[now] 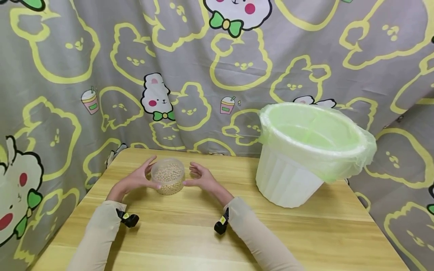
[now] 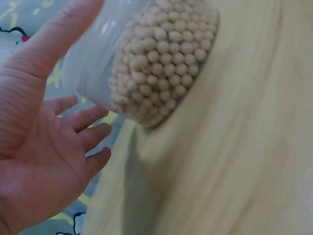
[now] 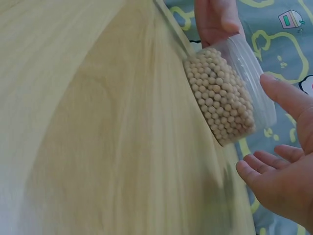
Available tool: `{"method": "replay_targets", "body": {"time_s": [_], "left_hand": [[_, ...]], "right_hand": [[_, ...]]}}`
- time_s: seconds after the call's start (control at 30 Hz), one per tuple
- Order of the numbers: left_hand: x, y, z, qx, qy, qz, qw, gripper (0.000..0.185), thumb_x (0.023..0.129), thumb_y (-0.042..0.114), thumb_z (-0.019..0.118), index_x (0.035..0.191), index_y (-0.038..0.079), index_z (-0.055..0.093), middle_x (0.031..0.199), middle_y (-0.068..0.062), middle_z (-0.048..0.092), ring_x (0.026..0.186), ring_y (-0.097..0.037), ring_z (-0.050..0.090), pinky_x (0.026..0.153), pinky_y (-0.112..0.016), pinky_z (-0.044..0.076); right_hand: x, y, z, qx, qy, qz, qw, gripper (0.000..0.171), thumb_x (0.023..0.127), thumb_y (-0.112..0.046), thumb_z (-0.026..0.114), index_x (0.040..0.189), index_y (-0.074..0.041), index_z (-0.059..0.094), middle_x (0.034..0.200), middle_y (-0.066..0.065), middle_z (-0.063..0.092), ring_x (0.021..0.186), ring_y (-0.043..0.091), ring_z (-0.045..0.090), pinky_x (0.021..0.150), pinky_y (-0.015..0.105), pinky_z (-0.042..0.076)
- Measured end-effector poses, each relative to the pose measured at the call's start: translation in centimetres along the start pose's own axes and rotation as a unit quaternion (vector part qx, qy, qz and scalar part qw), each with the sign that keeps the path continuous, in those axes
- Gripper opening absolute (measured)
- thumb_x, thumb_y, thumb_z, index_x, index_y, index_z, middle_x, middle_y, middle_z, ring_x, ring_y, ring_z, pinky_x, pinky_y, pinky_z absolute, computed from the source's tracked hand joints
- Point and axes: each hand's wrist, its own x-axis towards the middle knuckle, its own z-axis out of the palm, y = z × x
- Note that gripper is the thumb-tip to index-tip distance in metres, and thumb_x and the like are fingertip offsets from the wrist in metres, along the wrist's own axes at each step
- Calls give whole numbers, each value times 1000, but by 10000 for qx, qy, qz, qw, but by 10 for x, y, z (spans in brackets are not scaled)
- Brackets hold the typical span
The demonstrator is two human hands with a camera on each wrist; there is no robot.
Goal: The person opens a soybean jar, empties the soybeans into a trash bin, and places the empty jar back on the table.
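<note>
Wooden surface (image 1: 210,233); white bin w/ green liner (image 1: 312,150) at 3 o'clock, no readable label. Clear tub of beans (image 1: 168,176) at 10 o'clock, unlabelled. Left hand (image 1: 137,180) & right hand (image 1: 202,177) flank it, grip open, thumbs touching tub.

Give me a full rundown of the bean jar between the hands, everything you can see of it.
The jar is a small round container of clear plastic, its top open as far as the head view shows. Pale round beans fill it about halfway. It stands upright on the wooden table, toward the left far side, well apart from the lined bin. The left hand touches its side with the thumb; the right hand flanks it, fingers straight, contact unclear.
</note>
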Motion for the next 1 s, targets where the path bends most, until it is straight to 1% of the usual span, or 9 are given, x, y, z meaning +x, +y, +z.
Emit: {"method": "replay_targets", "body": {"time_s": [0.07, 0.17, 0.3, 0.43, 0.7, 0.77, 0.87, 0.93, 1.0], "left_hand": [[-1, -3, 1, 101, -28, -14, 9999, 130, 77, 16, 90, 164, 8, -6, 169, -28, 3, 155, -50, 5, 122, -70, 7], [0, -6, 3, 151, -121, 148, 9997, 126, 75, 15, 91, 163, 3, 2, 168, -29, 10, 154, -51, 10, 122, -68, 9], [2, -13, 5, 89, -274, 388, 9988, 118, 75, 12, 90, 163, 5, 12, 164, -26, 26, 151, -49, 24, 122, -63, 19], [4, -19, 5, 197, -235, 329, 9990, 113, 75, 13, 91, 162, 5, 20, 160, -24, 36, 147, -46, 33, 119, -56, 28], [10, -24, 3, 446, -177, 101, 9988, 104, 75, 17, 92, 158, 1, 30, 153, -25, 45, 142, -44, 42, 117, -57, 33], [14, -24, 4, 448, -132, 53, 9989, 104, 73, 17, 93, 157, 2, 32, 153, -23, 47, 141, -42, 43, 118, -58, 33], [19, -25, 8, 364, -81, 122, 9992, 106, 72, 18, 93, 158, 4, 32, 153, -22, 47, 140, -41, 44, 118, -59, 32], [22, -25, 12, 203, -48, 165, 9996, 108, 72, 16, 94, 159, 5, 31, 153, -22, 47, 140, -40, 44, 118, -56, 32], [25, -26, 16, 56, 18, 261, 9996, 108, 71, 13, 93, 159, 4, 30, 154, -23, 45, 140, -37, 45, 117, -46, 36]], "right_hand": [[1, 1, 4, 14, 11, 69, 10000, 88, 88, -1, 76, 160, -2, 26, 163, 23, 33, 151, 39, 34, 124, 50, 30], [2, 1, 10, 33, 42, 173, 9998, 87, 88, -1, 77, 160, -3, 28, 162, 21, 35, 151, 38, 35, 124, 49, 31], [5, 2, 17, 66, 62, 183, 9998, 85, 87, 1, 77, 159, -1, 30, 161, 20, 38, 150, 36, 37, 124, 47, 32], [6, 2, 21, 54, 48, 138, 9999, 82, 87, 2, 77, 157, -1, 35, 160, 17, 41, 149, 33, 40, 123, 46, 34], [10, 6, 22, -2, 149, 188, 9997, 74, 87, 1, 77, 153, -3, 44, 158, 14, 45, 147, 32, 43, 120, 43, 38], [12, 8, 22, -27, 198, 142, 9997, 75, 86, 2, 78, 153, -5, 45, 157, 14, 46, 146, 31, 45, 119, 41, 40], [12, 9, 21, -44, 335, 28, 9994, 75, 84, 3, 80, 151, -6, 48, 154, 14, 50, 143, 31, 49, 116, 38, 44], [11, 9, 20, -42, 441, -13, 9990, 75, 82, 3, 81, 150, -7, 50, 152, 14, 53, 140, 30, 52, 113, 36, 46], [9, 8, 18, -23, 523, -60, 9986, 74, 82, 3, 81, 149, -7, 51, 150, 14, 55, 139, 29, 53, 112, 35, 47]]}}
